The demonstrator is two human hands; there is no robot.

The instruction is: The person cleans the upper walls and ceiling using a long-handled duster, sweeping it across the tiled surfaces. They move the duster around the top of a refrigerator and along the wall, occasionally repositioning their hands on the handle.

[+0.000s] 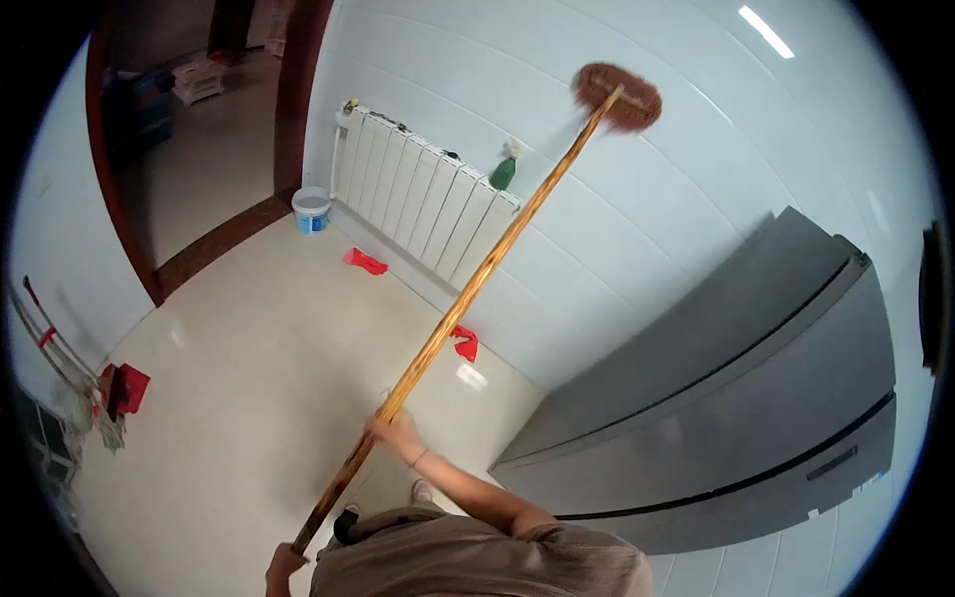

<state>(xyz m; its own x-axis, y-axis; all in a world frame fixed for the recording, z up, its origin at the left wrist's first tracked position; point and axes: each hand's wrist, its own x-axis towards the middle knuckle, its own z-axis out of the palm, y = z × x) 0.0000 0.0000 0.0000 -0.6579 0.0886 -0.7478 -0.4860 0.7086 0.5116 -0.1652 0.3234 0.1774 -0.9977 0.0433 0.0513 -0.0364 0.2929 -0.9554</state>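
Observation:
A long-handled broom (487, 261) slants up across the view, its wooden pole running from lower left to upper right. Its reddish-brown bristle head (639, 107) is up at the white tiled wall, above the radiator. My right hand (398, 438) is wrapped round the pole at about its lower third, with the forearm reaching in from the right. Lower down, my left hand (286, 567) grips the pole close to its bottom end, partly cut off by the frame edge.
A white radiator (408, 184) with a green spray bottle (505, 171) on top runs along the wall. Red cloths or bags (366, 261) and a white bucket (311, 211) are on the floor. A grey refrigerator (716, 398) stands right; a dustpan (129, 388) and doorway (199, 119) lie left.

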